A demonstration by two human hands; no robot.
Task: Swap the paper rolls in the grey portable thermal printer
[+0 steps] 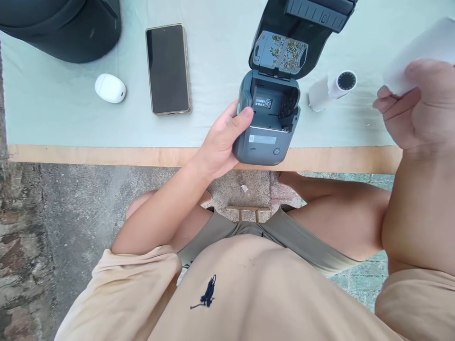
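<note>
My left hand (225,135) grips the left side of a dark grey portable label printer (265,147), thumb on top near its edge. The printer's lid (309,42) is swung up and back, and the compartment inside shows no roll. Off to the right, my right hand (423,106) is closed on a white piece of paper (423,49), blurred and partly cut off by the frame's edge. Between the printer and that hand, a small white paper roll (322,92) with a dark core end lies on the tablecloth.
A smartphone (168,68) with a dark screen lies left of the printer. Beyond it are a white rounded case (110,88) and a large black container-like object (67,28). The pale green cloth (213,57) ends at a wooden table edge (106,155) before my lap.
</note>
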